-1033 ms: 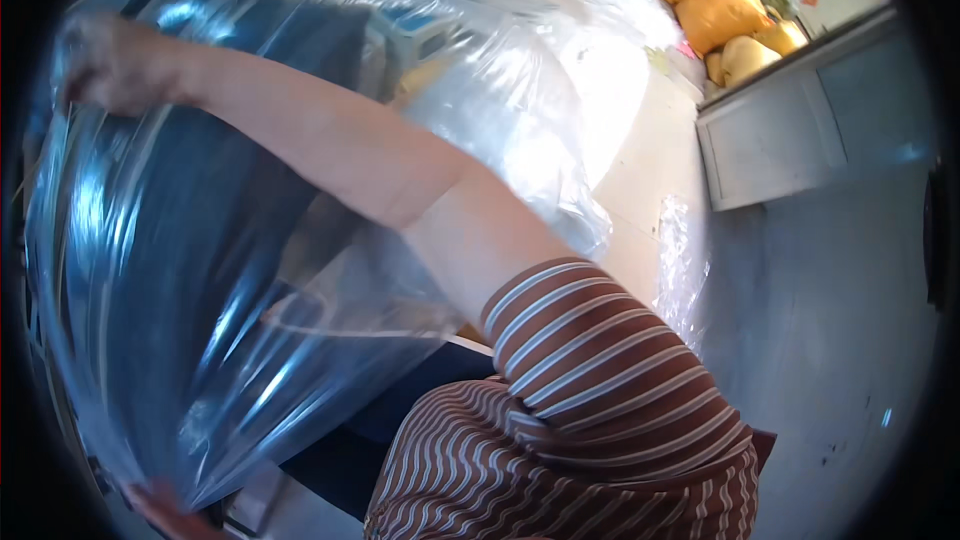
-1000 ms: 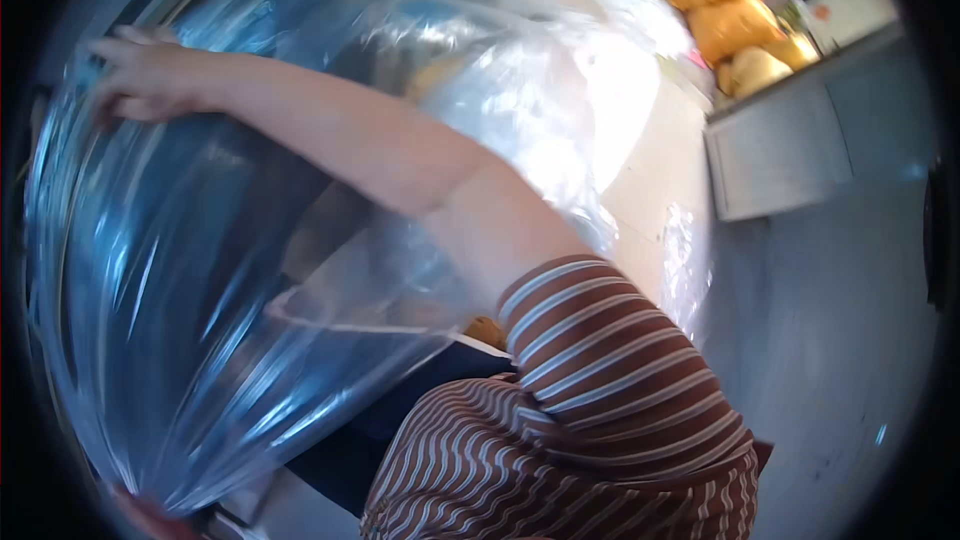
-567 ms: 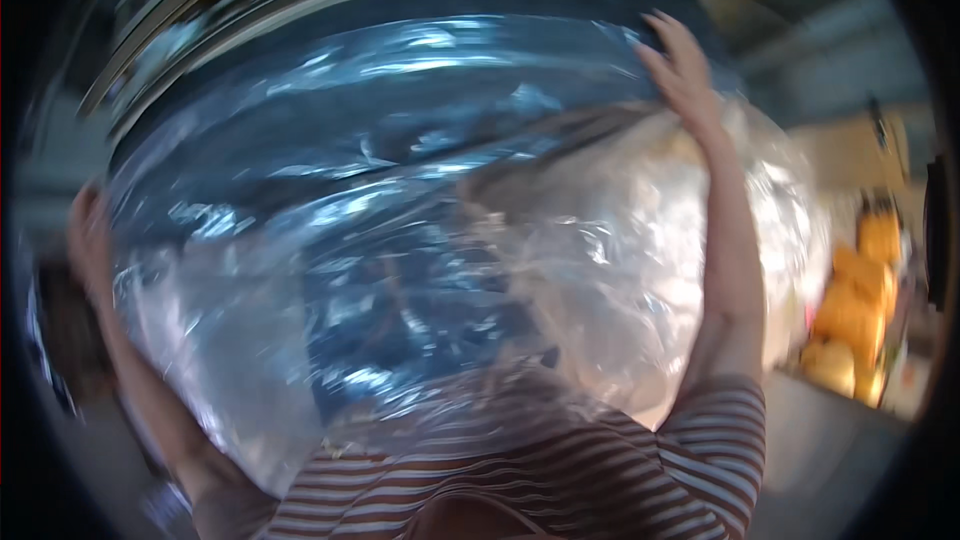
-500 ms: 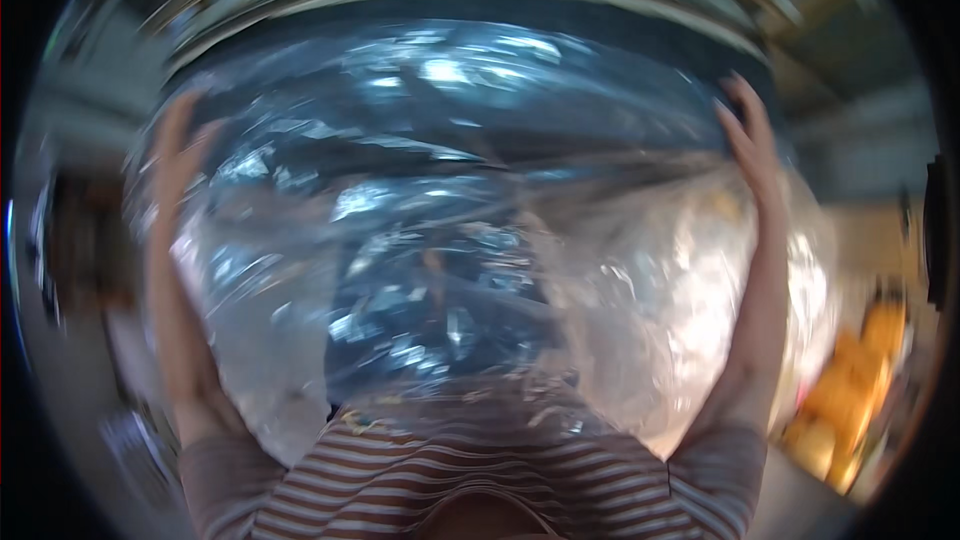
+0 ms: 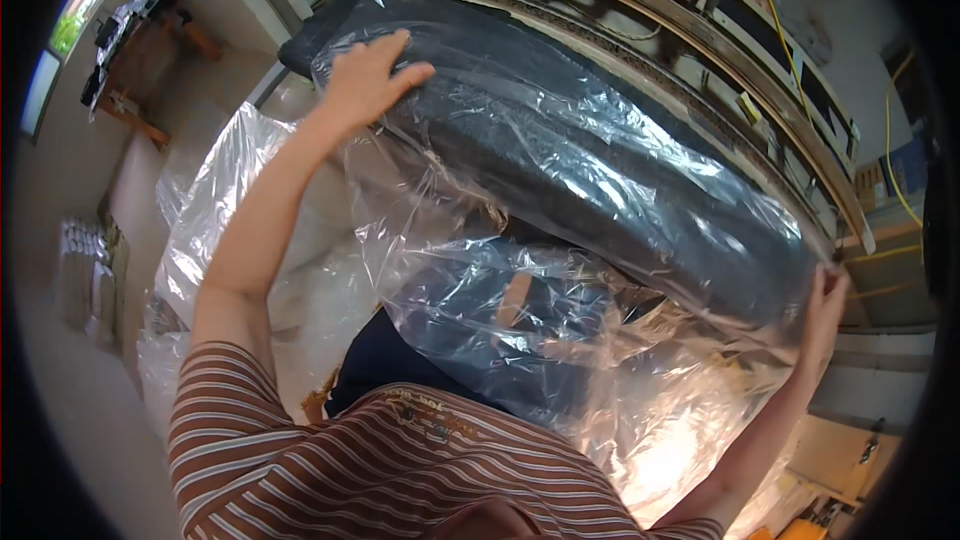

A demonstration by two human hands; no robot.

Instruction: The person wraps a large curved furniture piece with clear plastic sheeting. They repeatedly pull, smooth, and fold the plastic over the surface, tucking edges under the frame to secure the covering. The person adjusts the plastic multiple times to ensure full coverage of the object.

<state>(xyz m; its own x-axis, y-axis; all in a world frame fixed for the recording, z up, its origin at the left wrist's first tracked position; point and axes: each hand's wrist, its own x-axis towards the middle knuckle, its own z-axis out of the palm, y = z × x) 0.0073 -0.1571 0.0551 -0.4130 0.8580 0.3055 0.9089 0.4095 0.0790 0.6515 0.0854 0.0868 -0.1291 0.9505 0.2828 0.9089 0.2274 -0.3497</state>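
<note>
A long roll of dark cloth-like material (image 5: 470, 35) stretches from the upper left to the right in front of me. Clear plastic sheeting (image 5: 640, 150) lies over it and hangs in wrinkled folds down toward my body. Near the roll's left end, my left hand (image 5: 365, 85) rests on the plastic, fingers spread and thumb out. At the right end, my right hand (image 5: 822, 310) has its fingers pressed together on the edge of the plastic sheeting. The fingertips there are partly hidden.
Behind the roll runs a machine frame with a wooden rail (image 5: 690, 15) and yellow cords (image 5: 790, 50). A small table (image 5: 145, 65) stands far left, with wrapped bundles (image 5: 88, 270) on the floor below. Orange objects (image 5: 815, 525) sit at the lower right.
My view has turned, so the roll now slants down to the right. My left hand has settled onto the plastic, and my right hand has gone from spread to closed on its edge.
</note>
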